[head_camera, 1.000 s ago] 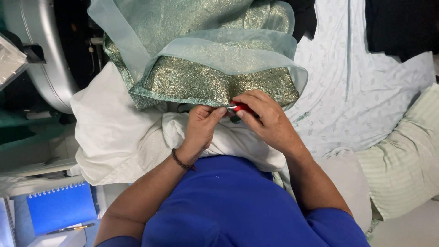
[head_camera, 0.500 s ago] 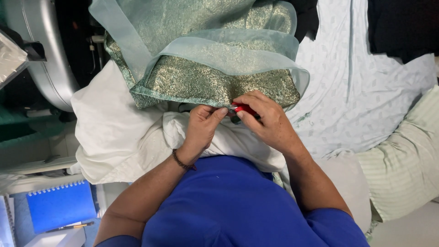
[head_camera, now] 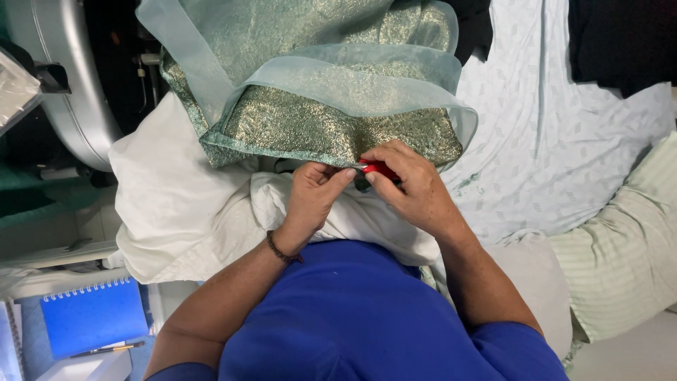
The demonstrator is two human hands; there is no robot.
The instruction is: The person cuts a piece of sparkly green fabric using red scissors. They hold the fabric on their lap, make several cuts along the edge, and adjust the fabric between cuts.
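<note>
Your left hand (head_camera: 314,197) is curled, its fingertips pinching the near hem of the glittery green fabric (head_camera: 331,127), which lies bunched on the white cloth (head_camera: 176,204) in front of you. Your right hand (head_camera: 412,187) sits just beside it, fingers pressed together around a small red tool (head_camera: 377,168) held right at that same hem; only a sliver of the tool shows between your thumb and fingers, so you cannot tell exactly what kind it is. The two hands are almost touching, meeting at the lower edge of the green fabric, where a sheer pale green layer (head_camera: 352,77) folds over the shimmering one. A dark beaded bracelet (head_camera: 282,248) circles your left wrist. To your right spreads a pale patterned sheet (head_camera: 557,141), and beyond it, at the far right, a green striped pillow (head_camera: 620,261). Down at the lower left, well apart from your hands, a blue spiral notebook (head_camera: 95,317) lies with a pen (head_camera: 106,348) just below it.
</note>
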